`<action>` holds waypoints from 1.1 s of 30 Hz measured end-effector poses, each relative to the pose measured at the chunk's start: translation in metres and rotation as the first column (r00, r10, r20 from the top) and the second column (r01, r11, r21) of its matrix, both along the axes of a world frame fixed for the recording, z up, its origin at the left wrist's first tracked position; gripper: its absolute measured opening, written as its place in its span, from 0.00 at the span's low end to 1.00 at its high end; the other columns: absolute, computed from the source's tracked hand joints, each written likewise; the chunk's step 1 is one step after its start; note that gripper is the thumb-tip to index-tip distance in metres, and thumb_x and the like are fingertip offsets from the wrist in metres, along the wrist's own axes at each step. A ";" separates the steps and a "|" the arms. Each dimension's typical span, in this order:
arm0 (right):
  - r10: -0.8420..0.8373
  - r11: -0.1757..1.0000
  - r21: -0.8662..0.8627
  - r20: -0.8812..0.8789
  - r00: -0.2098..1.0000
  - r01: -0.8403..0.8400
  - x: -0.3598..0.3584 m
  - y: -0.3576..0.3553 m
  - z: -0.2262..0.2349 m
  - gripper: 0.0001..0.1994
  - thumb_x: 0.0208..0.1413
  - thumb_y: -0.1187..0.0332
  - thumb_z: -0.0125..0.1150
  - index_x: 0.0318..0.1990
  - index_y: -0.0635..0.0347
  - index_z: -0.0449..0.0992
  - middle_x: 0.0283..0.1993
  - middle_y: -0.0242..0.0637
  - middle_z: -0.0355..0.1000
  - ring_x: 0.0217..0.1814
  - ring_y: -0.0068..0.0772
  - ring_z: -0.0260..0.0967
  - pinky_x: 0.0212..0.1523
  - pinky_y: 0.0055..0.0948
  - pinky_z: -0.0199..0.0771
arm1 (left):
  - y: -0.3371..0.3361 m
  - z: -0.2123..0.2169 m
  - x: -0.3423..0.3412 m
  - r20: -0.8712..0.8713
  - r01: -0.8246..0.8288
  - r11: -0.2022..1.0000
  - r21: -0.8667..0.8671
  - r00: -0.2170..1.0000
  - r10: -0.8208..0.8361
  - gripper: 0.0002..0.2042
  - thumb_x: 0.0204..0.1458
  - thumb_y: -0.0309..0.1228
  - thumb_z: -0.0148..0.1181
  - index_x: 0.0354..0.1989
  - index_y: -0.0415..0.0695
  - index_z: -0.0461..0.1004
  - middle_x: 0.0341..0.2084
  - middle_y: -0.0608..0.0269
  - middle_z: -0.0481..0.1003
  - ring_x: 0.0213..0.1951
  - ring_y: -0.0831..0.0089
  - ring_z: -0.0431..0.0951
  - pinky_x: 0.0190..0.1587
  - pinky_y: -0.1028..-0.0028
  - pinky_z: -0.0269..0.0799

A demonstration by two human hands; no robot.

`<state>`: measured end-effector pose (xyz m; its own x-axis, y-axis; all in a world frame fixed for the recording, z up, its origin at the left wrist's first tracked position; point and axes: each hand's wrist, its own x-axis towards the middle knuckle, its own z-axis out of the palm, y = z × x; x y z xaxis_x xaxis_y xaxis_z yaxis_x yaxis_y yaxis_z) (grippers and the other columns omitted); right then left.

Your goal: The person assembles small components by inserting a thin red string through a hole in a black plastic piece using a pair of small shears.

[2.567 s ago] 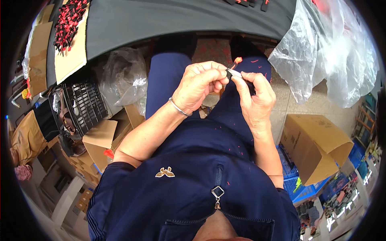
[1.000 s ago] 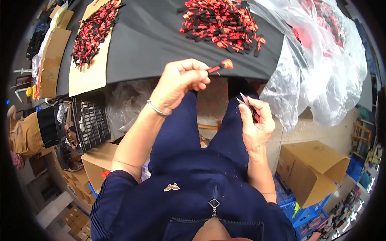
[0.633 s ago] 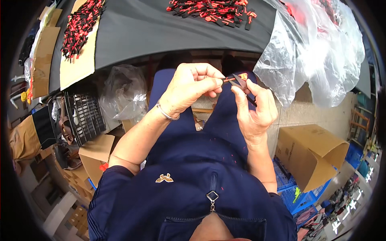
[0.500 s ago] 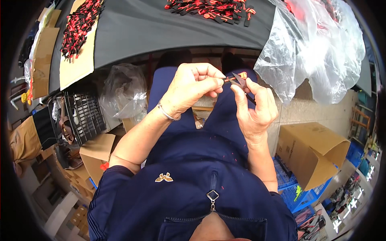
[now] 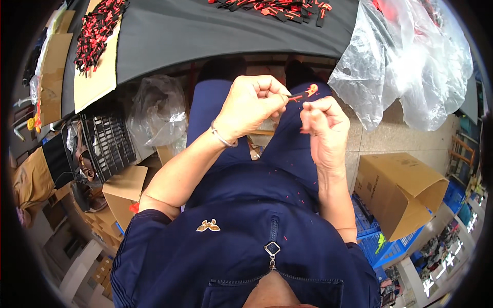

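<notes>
My left hand pinches one end of a small black-and-red strap piece above my lap. The piece sticks out to the right, its rounded orange-red end pointing away from the fingers. Close by, just below and right of that end, my right hand is closed with curled fingers. A bit of red shows at its fingertips, but what lies inside the hand is hidden. On the dark table are a heap of similar black-and-red pieces and another pile at the left, on a cardboard sheet.
Clear plastic bags hang over the table's right edge. Another plastic bag is at the left, beside a black crate. An open cardboard box sits on a blue crate at the right. Red scraps dot my dark clothes.
The dark pointed snips blades that were at the strap piece in my right hand no longer show. That hand has drawn slightly back from the piece, its fingers curled in. My left hand keeps its pinch.
</notes>
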<state>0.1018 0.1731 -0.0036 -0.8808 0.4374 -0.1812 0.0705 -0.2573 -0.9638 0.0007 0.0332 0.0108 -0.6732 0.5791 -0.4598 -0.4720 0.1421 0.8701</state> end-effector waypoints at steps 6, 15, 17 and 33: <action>-0.066 0.997 -0.049 -0.055 0.996 0.063 -0.002 0.011 0.010 0.09 0.50 0.75 0.64 0.38 0.65 0.72 0.33 0.37 0.72 0.29 0.19 0.68 0.28 0.16 0.69 | -0.011 -0.018 -0.002 0.081 -0.063 0.998 0.032 0.995 0.060 0.04 0.49 0.26 0.55 0.28 0.39 0.75 0.21 0.67 0.74 0.21 0.85 0.70 0.27 0.85 0.67; -0.054 0.728 0.678 -0.091 0.994 0.102 -0.001 0.005 -0.020 0.10 0.41 0.73 0.71 0.30 0.62 0.75 0.25 0.35 0.72 0.24 0.25 0.69 0.26 0.22 0.69 | -0.001 -0.008 0.000 0.133 -0.048 0.996 0.069 0.990 0.038 0.04 0.49 0.27 0.57 0.27 0.40 0.74 0.22 0.66 0.74 0.21 0.85 0.71 0.27 0.86 0.67; -0.036 0.645 0.758 -0.094 0.995 0.095 -0.004 0.005 -0.012 0.10 0.40 0.73 0.71 0.30 0.62 0.75 0.25 0.35 0.72 0.24 0.27 0.69 0.25 0.23 0.69 | -0.001 -0.008 0.000 0.134 -0.032 0.997 0.063 0.991 0.023 0.04 0.49 0.27 0.57 0.27 0.41 0.75 0.22 0.66 0.75 0.21 0.85 0.71 0.27 0.86 0.67; 0.061 0.993 -0.112 0.161 0.985 -0.043 -0.021 -0.001 -0.013 0.18 0.48 0.76 0.66 0.46 0.65 0.68 0.31 0.30 0.71 0.32 0.15 0.68 0.35 0.15 0.66 | -0.008 -0.016 0.010 -0.851 -0.003 0.984 -0.180 0.503 -0.154 0.06 0.40 0.19 0.59 0.29 0.39 0.77 0.19 0.62 0.74 0.21 0.78 0.74 0.25 0.78 0.70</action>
<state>0.0806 0.1725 -0.0163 -0.8561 0.3621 -0.3688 0.2415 -0.3507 -0.9048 0.0104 0.0250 -0.0049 -0.7379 0.6304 0.2411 0.5143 0.2940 0.8056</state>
